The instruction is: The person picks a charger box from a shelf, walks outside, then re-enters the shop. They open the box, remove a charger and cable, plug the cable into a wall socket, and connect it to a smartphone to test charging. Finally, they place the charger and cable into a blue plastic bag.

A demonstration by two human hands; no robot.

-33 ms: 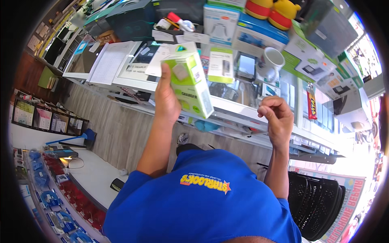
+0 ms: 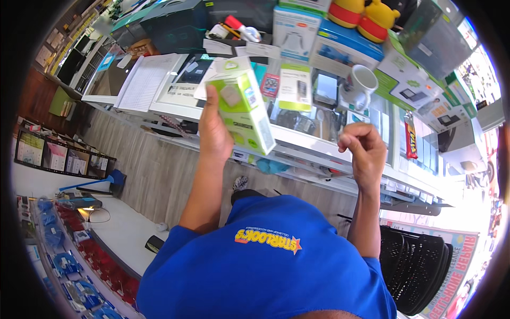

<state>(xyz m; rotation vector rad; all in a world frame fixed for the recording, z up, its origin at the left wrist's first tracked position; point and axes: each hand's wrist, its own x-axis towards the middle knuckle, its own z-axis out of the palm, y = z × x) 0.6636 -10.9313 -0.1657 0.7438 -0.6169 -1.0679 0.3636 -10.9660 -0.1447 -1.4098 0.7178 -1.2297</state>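
Observation:
My left hand is closed around a tall white and green charger box, thumb along its left edge. The box is tilted and held above the near edge of the glass counter, its pictured front toward me. Over the counter's front edge to the right, my right hand has its fingers curled, thumb against the index finger. Whatever may be in that pinch is too small to make out. Beyond it stand a white mug and a green and white flat pack.
An open lined notebook lies at the counter's left. Boxed goods and two red and yellow bear figures line the back. A red snack packet lies at right. Black baskets are stacked at lower right.
The charger box and my left hand have shifted slightly left, while the counter goods appear a little further right. My right hand keeps its pinch.

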